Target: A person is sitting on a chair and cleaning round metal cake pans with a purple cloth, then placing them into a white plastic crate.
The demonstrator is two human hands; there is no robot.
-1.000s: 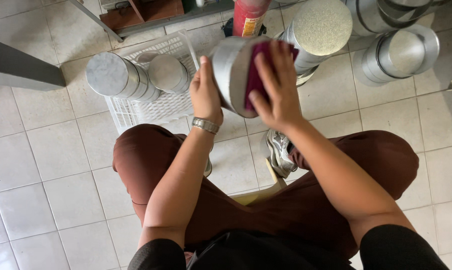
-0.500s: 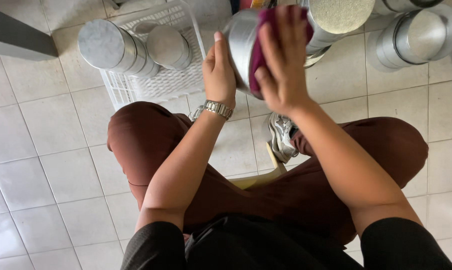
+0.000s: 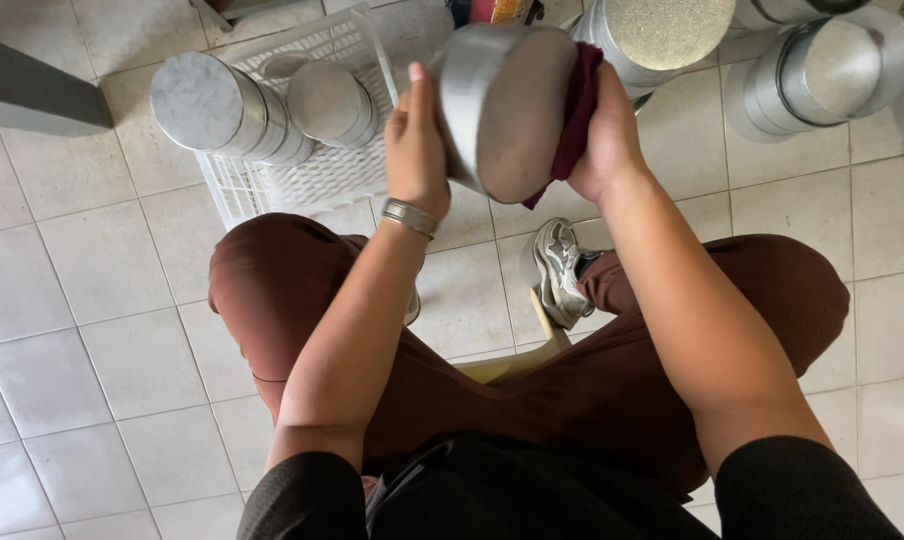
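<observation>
Round metal pan [image 3: 512, 110]: shallow, silver-grey, held up above the knees and tilted so its flat bottom faces the camera. Left hand [image 3: 417, 140]: closed on the pan's left rim, thumb up along the edge, a metal wristwatch [image 3: 410, 216] on the wrist. Right hand [image 3: 607, 135]: pressed to the pan's right rim with a dark red cloth [image 3: 575, 115] bunched between palm and metal; the cloth wraps over the edge and hangs a little below it.

Below the pan: two legs in brown trousers [image 3: 272, 290], and a grey sports shoe [image 3: 560, 270] on the tiled floor [image 3: 82, 300]. A pale yellowish seat edge [image 3: 512, 362] shows between the legs, probably a low stool.

Left of the pan: a white plastic lattice basket [image 3: 312, 175] on the floor, holding a stack of round metal pans [image 3: 217, 105] lying on its side and a second, smaller stack [image 3: 332, 100] just beside it.

Behind and right: another stack of pans with a speckled bottom [image 3: 662, 35], partly hidden by the held pan, and a further stack [image 3: 832, 65] at the far right.

Top edge: a red and yellow package [image 3: 497, 10], cut off by the frame, its shape unclear. Far left: a grey slanted bar [image 3: 32, 95].
</observation>
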